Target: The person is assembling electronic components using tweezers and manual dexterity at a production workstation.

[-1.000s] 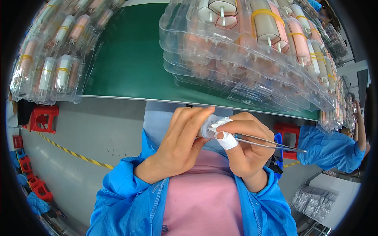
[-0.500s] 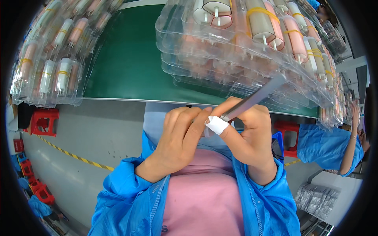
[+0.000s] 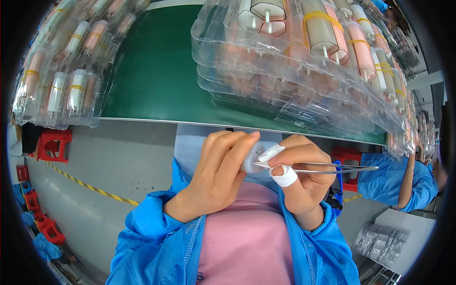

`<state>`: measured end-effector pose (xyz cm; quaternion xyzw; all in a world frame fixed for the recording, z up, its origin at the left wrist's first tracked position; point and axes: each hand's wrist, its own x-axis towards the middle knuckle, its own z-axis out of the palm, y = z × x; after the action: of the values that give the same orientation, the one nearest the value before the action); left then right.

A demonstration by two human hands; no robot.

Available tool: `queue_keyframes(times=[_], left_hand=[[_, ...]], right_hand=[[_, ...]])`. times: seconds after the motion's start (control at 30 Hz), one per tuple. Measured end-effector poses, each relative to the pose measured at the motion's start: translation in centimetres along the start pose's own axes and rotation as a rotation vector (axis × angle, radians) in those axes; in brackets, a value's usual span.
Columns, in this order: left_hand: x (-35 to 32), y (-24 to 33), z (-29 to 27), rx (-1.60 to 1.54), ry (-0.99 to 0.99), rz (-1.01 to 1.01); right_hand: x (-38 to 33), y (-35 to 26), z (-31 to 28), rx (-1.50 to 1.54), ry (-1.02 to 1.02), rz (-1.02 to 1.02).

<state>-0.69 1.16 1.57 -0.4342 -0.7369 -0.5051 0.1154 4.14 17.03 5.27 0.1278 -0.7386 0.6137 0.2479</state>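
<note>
Close in front of my chest, my left hand [image 3: 213,171] is closed around a small translucent whitish cylinder [image 3: 250,163]. Its round end faces right, and the rest is hidden by my fingers. My right hand [image 3: 306,173] pinches a pair of metal tweezers [image 3: 356,169] between thumb and fingers. White tape wraps [image 3: 284,176] cover the thumb and a fingertip. The tweezers lie almost level, their joined end pointing right and their tips at the end of the cylinder. Whether the tips grip anything is too small to tell.
A green-topped table [image 3: 156,71] lies beyond my hands. Stacked clear plastic trays [image 3: 285,90] of grey and pink cylinders with yellow bands stand on its right, more trays [image 3: 61,95] on its left. Red stools [image 3: 56,146] stand on the floor. A person in a blue sleeve [image 3: 384,178] is at right.
My right hand has turned and moved slightly right and down. The tweezers have swung from a slant pointing up to nearly level, and the cylinder's end now shows. My left hand stays nearly in place.
</note>
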Motion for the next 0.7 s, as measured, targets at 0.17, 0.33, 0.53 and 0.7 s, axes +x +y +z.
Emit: queue_keyframes(times=[0.17,0.33,0.53,0.7], left_hand=[[-0.19,0.08,0.01,-0.004,-0.011,-0.016],[-0.11,0.18,-0.25,-0.172,-0.061,-0.100],[-0.66,0.63,-0.40,-0.441,-0.091,-0.271],[-0.69,0.60,-0.36,-0.452,-0.093,-0.278]], right_hand=[[0.09,0.21,0.13,-0.006,-0.012,-0.012],[-0.38,0.19,0.37,0.082,0.106,0.063],[-0.33,-0.19,-0.10,0.025,0.096,0.106],[-0.22,-0.35,-0.08,-0.023,0.078,0.116]])
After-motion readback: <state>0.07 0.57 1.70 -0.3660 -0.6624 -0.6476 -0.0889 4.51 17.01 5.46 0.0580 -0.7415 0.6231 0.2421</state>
